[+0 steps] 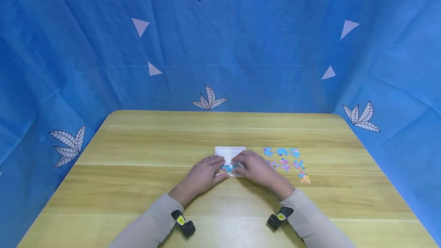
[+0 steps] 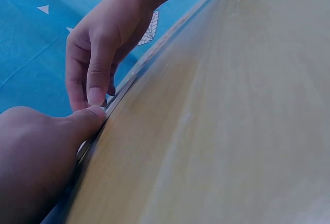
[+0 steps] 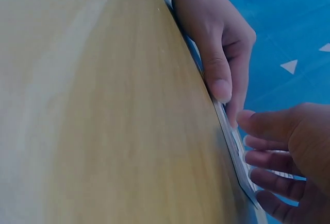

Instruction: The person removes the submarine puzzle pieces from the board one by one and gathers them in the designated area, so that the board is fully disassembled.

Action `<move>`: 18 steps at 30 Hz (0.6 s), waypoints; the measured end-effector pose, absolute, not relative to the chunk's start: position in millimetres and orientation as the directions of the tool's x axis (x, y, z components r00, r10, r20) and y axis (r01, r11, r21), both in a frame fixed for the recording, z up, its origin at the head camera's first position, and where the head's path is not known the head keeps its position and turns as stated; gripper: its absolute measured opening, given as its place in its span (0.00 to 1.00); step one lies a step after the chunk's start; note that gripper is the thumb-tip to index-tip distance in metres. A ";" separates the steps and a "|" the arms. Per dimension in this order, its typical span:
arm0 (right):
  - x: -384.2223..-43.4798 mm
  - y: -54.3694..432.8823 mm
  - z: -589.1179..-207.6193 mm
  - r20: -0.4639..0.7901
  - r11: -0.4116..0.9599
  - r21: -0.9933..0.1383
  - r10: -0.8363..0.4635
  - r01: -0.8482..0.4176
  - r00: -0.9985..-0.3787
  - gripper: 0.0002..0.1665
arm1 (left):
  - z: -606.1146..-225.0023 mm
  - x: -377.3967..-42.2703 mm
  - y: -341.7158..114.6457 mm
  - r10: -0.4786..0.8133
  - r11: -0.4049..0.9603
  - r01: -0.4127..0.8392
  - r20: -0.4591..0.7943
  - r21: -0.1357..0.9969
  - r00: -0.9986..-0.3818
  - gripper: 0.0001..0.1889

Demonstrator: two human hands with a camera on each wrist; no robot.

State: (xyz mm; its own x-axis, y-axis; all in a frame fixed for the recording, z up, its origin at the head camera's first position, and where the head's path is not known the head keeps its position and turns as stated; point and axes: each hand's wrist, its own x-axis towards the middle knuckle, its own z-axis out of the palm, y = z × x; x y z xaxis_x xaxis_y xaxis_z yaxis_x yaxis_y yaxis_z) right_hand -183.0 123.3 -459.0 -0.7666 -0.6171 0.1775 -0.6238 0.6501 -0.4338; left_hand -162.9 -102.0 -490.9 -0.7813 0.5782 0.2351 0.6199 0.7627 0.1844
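A small white puzzle tray (image 1: pixel 230 150) lies flat on the table, with colourful puzzle pieces (image 1: pixel 225 168) along its near part. My left hand (image 1: pixel 203 175) rests at the tray's left side, fingers fairly straight, thumb along its near edge. From the right, my right hand (image 1: pixel 256 167) reaches over the tray, its thumb and fingertips around the near right part of the picture. In the right wrist view the right hand (image 3: pixel 304 157) has its fingers lightly bent and thumb apart from them. Whether a piece is between those fingertips I cannot tell.
Several loose puzzle pieces (image 1: pixel 284 163) lie spread on the table to the right of the tray, close beside my right hand. The wooden table (image 1: pixel 155 137) has rounded far corners. A blue cloth (image 1: pixel 234 41) with leaf and triangle prints hangs behind and along both sides.
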 end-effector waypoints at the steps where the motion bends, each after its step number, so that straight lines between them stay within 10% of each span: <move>1: -182.8 122.5 -459.2 0.181 0.653 -0.424 -0.618 -0.627 -0.765 0.18 | -491.1 -163.0 -102.1 0.577 0.764 0.619 0.233 0.184 -0.782 0.31; 18: -179.4 115.4 -464.1 0.207 0.702 -0.364 -0.580 -0.613 -0.788 0.08 | -489.6 -161.5 -101.0 0.572 0.762 0.622 0.262 0.181 -0.777 0.31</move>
